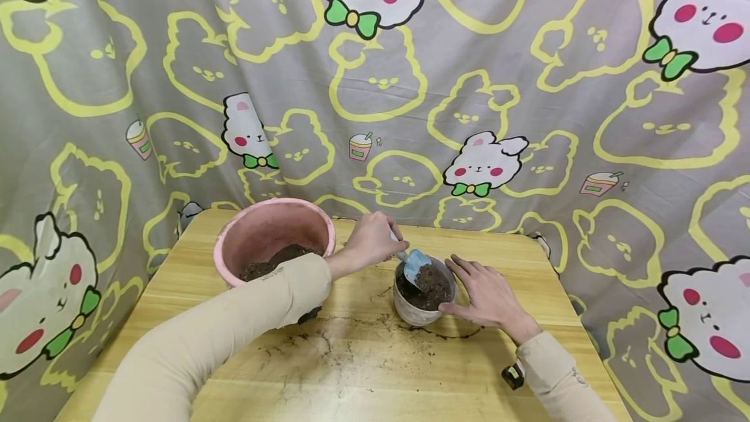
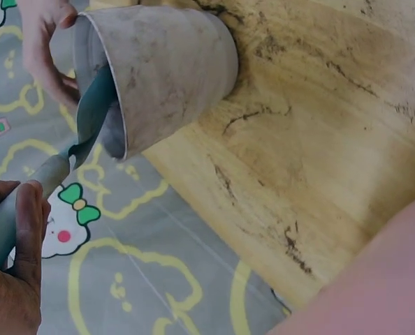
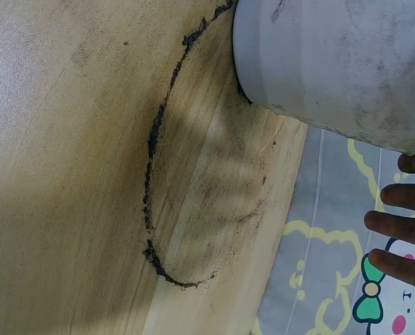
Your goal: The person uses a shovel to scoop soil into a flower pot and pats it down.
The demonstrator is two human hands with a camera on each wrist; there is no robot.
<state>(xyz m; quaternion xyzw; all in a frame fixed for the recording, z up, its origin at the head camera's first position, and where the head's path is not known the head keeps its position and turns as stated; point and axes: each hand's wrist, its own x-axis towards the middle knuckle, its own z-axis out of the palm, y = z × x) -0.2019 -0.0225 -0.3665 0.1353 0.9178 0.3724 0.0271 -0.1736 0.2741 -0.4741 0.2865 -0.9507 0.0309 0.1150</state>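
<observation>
Scoop: here's the blue scoop (image 1: 417, 262), blade down inside the pale pot (image 1: 417, 313), tilted over the dark soil (image 1: 436, 285); whether it's tipping or levelling, I can't tell.
Left hand: fingers of the left hand (image 1: 372, 239) clamped round the handle, coming in over the far-left rim, and that looks a sound grip for fine control.
Right hand: the right hand (image 1: 489, 295) spreads along the opposite side, thumb and fingers apart, the thumb against the near rim. Good bracing, I'd say; keep it firm against the scoop's push.
Pale pot: upright on the counter (image 1: 363, 383), right of the pink tub (image 1: 218, 256), with soil looking heaped toward the middle.
Blade work: turn the wrist slowly and keep the tip low within the rim, so grains should drop inside; knocking the wall could jolt the pot.
Soil level: spread toward the edges rather than piling up; a heap near the rim could spill.
Pink tub: more soil inside, beyond the left sleeve; modest scoopfuls should carry across cleanly.
Counter: crumbs scattered about, a dark curved trail beside the pot, so spillage deserves watching.
</observation>
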